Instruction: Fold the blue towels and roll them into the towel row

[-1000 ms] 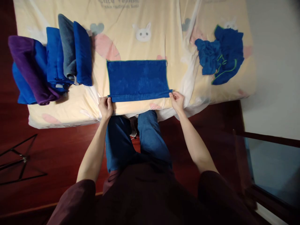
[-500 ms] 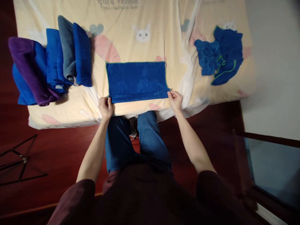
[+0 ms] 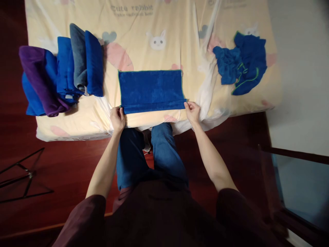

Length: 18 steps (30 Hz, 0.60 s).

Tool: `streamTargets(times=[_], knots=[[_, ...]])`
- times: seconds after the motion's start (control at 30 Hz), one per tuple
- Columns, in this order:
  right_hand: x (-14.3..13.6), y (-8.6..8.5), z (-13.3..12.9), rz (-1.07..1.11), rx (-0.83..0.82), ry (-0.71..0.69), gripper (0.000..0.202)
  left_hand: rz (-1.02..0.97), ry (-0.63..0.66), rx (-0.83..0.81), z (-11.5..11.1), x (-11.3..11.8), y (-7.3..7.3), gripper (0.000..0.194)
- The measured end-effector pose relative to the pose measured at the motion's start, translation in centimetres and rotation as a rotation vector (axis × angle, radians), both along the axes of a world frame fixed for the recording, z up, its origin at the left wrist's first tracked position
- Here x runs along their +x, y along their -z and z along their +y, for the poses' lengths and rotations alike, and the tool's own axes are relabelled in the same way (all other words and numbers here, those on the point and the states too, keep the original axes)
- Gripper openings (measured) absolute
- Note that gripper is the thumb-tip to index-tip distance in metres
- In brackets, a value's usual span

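A blue towel (image 3: pixel 151 85) with green edging lies spread flat near the front edge of the bed. Its near side is turned over in a narrow strip that runs the whole width. At the near left corner my left hand (image 3: pixel 118 118) pinches the end of that strip. My right hand (image 3: pixel 192 111) pinches the other end at the near right corner. Both hands are closed, thumbs against fingers, and the cloth between them looks straight.
To the left on the bed (image 3: pixel 144 58) lie several folded towels: a purple one (image 3: pixel 38 75), a grey one (image 3: pixel 79 56) and blue ones (image 3: pixel 94 65). Crumpled blue cloths (image 3: pixel 248 65) with green edging lie at the right. A black metal stand (image 3: pixel 29 175) is on the floor.
The view has shifted slightly, so the bed and the things on the left appear a little further right. Both hands keep their hold on the towel, which looks the same.
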State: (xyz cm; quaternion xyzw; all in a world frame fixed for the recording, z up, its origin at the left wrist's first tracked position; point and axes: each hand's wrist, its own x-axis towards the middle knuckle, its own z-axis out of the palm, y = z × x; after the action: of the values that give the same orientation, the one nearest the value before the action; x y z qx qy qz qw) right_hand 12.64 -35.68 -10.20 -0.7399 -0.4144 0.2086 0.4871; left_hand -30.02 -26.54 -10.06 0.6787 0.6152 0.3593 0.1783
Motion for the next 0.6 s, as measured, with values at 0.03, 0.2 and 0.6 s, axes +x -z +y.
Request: streamTargets(times=[0.03,0.2,0.6], knots=[[0.0,0.1,0.0,0.006,0.007,-0.001,0.041,0.004,-0.005,0.0,0.0,0.0,0.0,0.03],[0.3,1.0,0.2,0.03,0.009,0.025,0.043,-0.014,-0.027,0.011,-0.2,0.1,0.2,0.028],[-1.1,-1.2,-3.2,-0.519,0.131,-0.225,0.045,0.066,0.345,0.105,-2.0,-0.2,-1.0,0.047]])
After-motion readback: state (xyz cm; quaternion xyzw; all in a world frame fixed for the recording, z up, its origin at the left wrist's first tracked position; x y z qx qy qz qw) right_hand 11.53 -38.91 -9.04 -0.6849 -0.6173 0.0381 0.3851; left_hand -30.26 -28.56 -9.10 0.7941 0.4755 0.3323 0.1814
